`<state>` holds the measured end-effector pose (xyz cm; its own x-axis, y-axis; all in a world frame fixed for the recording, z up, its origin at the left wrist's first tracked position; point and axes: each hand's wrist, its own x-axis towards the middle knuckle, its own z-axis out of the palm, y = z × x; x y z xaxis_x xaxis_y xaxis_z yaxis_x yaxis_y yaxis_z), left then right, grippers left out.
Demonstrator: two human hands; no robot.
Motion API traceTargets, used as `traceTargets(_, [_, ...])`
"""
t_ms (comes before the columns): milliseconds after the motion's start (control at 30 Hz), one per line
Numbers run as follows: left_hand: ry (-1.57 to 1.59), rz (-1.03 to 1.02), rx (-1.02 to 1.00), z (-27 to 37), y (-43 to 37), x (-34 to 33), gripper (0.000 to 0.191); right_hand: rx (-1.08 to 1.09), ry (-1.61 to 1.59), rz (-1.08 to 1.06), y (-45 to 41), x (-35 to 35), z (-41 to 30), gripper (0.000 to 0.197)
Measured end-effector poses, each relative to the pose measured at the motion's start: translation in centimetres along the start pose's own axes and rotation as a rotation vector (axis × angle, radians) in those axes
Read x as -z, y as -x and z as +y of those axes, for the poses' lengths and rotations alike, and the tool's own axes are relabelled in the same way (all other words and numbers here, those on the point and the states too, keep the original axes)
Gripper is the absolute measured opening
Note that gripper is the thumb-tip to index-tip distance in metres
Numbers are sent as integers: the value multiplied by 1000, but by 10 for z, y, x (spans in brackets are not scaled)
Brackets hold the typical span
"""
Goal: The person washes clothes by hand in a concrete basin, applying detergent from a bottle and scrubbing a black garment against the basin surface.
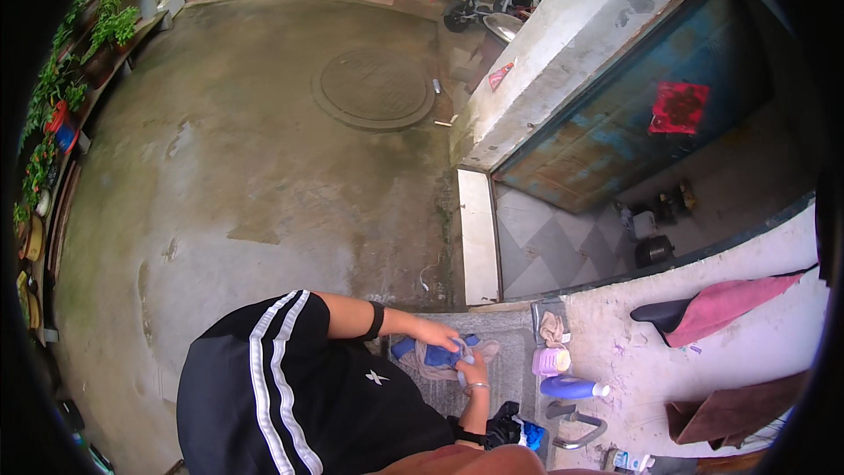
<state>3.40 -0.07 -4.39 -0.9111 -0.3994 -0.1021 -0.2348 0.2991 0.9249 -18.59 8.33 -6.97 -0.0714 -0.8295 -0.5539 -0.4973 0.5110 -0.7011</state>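
Note:
A blue and beige wet-looking cloth (432,355) lies bunched in a grey stone wash basin (438,320). My left hand (436,333), at the end of the arm reaching in from the upper side, has its fingers on the blue part. Just below it in the picture, my right hand (473,371), with a bracelet at the wrist, grips the same bundle from the other side. Part of the fabric is hidden under the fingers. Beside my right forearm sits a black plastic bag (504,423) with a blue and white item (531,433).
On the ledge beyond the basin are a pink soap box (551,361), a purple-blue bottle with a white cap (573,387), a beige cloth (551,328) and a metal faucet (580,429). Pink fabric (728,303) and brown fabric (732,412) hang at the wall. A doorway opens beyond a white sill (477,237).

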Motion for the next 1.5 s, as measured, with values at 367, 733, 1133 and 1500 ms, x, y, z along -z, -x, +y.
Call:
traceTargets(367, [1432,-336,151,88,-1,-6,36,257,-1086,241,136,71,-71,46])
traceTargets(733, [-75,82,342,-29,-29,-87,27,344,601,663,48,-47,-9,39])
traceTargets(1133, [-22,283,360,-36,-9,-68,29,465,650,672,43,-82,-25,34])
traceTargets(1500, [134,325,404,-50,-10,-71,23,513,682,590,44,-80,-16,40])
